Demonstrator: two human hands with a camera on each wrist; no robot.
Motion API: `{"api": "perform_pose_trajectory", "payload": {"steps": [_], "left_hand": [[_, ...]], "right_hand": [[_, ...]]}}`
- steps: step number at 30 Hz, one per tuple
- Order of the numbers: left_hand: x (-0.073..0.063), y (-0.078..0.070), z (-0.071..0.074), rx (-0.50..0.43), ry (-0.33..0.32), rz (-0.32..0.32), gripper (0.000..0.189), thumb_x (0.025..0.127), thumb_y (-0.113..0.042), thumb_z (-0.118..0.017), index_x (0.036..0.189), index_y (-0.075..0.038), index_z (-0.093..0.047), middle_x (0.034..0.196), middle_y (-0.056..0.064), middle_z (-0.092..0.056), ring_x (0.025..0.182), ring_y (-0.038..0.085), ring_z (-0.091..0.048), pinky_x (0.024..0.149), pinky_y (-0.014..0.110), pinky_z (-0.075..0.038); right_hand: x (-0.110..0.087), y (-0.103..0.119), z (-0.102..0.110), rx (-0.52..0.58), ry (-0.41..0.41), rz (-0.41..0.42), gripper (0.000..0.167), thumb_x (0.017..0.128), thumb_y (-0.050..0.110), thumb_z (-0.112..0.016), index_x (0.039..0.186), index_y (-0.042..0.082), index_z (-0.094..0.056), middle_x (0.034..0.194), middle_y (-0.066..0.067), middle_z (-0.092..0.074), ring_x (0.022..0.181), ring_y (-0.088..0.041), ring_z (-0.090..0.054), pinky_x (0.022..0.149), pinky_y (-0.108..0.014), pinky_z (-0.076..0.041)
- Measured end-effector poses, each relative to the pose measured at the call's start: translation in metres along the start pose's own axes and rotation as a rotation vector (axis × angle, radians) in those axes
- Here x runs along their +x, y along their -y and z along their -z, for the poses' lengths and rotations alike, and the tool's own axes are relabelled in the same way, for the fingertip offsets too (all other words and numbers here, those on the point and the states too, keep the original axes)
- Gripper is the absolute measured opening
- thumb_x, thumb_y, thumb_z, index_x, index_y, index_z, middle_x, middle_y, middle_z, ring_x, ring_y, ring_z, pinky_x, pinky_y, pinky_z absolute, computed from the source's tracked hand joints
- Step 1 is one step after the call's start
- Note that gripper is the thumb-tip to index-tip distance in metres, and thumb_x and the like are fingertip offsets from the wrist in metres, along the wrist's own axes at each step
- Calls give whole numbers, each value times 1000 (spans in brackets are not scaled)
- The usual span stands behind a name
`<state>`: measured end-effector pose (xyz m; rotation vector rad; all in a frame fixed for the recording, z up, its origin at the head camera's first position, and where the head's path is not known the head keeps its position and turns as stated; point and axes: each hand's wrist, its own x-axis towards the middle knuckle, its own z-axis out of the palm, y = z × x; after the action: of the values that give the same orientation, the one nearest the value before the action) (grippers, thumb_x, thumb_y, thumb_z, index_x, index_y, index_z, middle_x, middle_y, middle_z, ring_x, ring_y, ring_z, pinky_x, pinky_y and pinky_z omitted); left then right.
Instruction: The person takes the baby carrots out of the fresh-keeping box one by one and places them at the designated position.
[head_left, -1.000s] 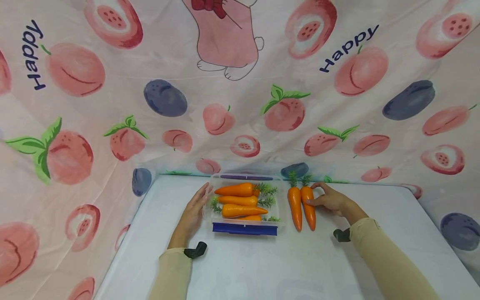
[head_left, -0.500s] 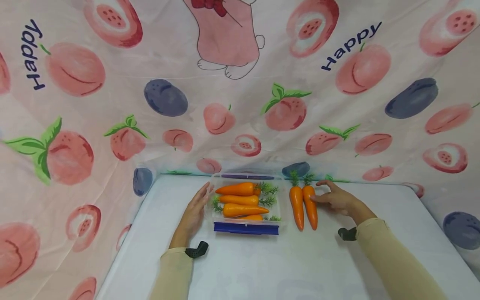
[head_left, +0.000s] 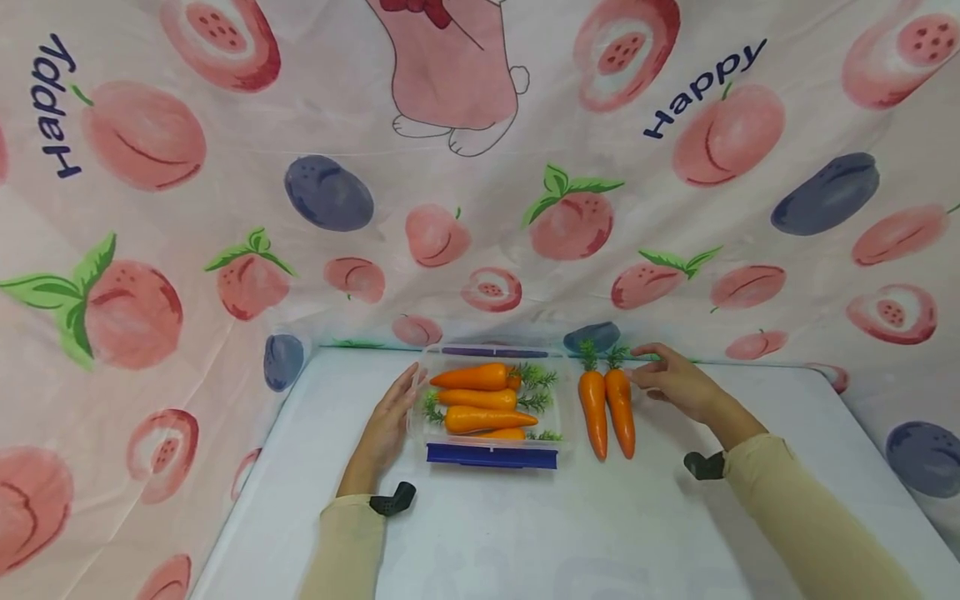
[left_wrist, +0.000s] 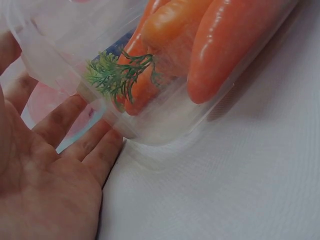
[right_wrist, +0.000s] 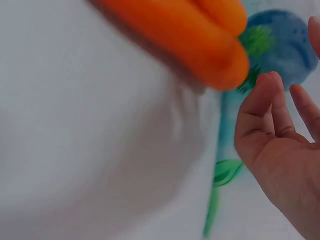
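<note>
A clear plastic box [head_left: 431,433] with blue clips holds several toy carrots [head_left: 491,419] with green tops. My left hand [head_left: 386,421] rests along the box's left side, and in the left wrist view its fingers [left_wrist: 92,140] lie straight against the wall. Right of the box, two more carrots [head_left: 593,414] lie side by side on the table, tops toward the back. My right hand [head_left: 678,383] is beside the upper end of the rightmost carrot [head_left: 619,414]. In the right wrist view the fingers [right_wrist: 260,105] are loosely bent with nothing between them, close to that carrot's top.
The white table [head_left: 480,533] ends at a fabric backdrop [head_left: 480,183] printed with peaches and plums, which rises behind and at the left. The box's blue front clip [head_left: 491,456] hangs folded down toward me.
My right hand has let go of the rightmost carrot and drawn slightly to the right and up. Both loose carrots lie nearly where they were. My left hand stays at the box.
</note>
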<state>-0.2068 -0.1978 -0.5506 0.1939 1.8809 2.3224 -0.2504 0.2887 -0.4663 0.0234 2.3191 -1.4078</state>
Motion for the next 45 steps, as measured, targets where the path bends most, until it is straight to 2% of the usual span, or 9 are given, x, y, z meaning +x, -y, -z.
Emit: {"api": "perform_pose_trajectory", "payload": {"steps": [8,15,19,24,30,33,37,41,45], "left_hand": [[1,-1,1,4,-5,10,54,109,-35,-47,160,-28,-34,168,2,-32,159,22,-17,130,50,0],[1,-1,1,-7,-3,-2,54,109,-34,-47,160,-26,-34,168,4,-31,158,23,-19,131,49,-2],[1,-1,2,-7,-1,-7,54,109,-34,-46,161,-24,-32,168,6,-31,159,24,-18,130,50,-1],[1,0,3,-3,-12,3,54,109,-35,-47,160,-25,-34,168,5,-31,159,23,-17,130,52,1],[1,2,2,-7,-18,12,53,108,-36,-48,159,-28,-36,167,3,-33,159,22,-18,129,54,3],[1,2,2,-7,-21,15,53,108,-37,-48,159,-29,-37,167,2,-34,158,21,-19,130,53,2],[0,2,2,-5,-17,8,53,108,-36,-48,159,-28,-36,167,3,-34,158,21,-19,130,52,1],[0,2,2,-3,-14,9,54,108,-36,-48,160,-28,-35,167,3,-33,158,21,-19,130,51,0],[0,2,2,-1,-13,12,55,108,-37,-48,160,-26,-34,167,2,-33,158,21,-19,130,51,-1]], "right_hand": [[-1,32,-10,-36,11,61,76,97,41,-69,155,7,-34,149,-26,-48,132,-42,-55,114,-56,-43],[1,57,-20,-124,36,114,80,90,49,-75,153,14,-41,146,-19,-56,130,-37,-58,114,-59,-43],[4,73,-30,-127,82,149,77,90,44,-76,152,14,-42,143,-17,-59,128,-35,-60,113,-58,-44],[7,91,-45,-97,164,143,77,89,40,-78,153,18,-41,144,-15,-58,128,-35,-60,111,-55,-47],[10,111,-60,-10,276,122,71,89,31,-80,149,19,-44,147,-17,-51,129,-35,-58,100,-53,-56],[10,119,-66,-18,324,137,72,89,32,-80,149,17,-44,146,-20,-51,128,-34,-58,98,-51,-57],[12,128,-75,-52,351,152,74,87,36,-81,149,17,-44,146,-21,-53,128,-33,-59,100,-52,-56],[13,134,-83,-62,367,155,73,87,35,-82,148,14,-47,143,-17,-56,128,-37,-59,96,-52,-58],[17,138,-92,-82,392,159,74,88,36,-81,148,9,-48,136,-14,-62,120,-34,-64,95,-55,-58]]}}
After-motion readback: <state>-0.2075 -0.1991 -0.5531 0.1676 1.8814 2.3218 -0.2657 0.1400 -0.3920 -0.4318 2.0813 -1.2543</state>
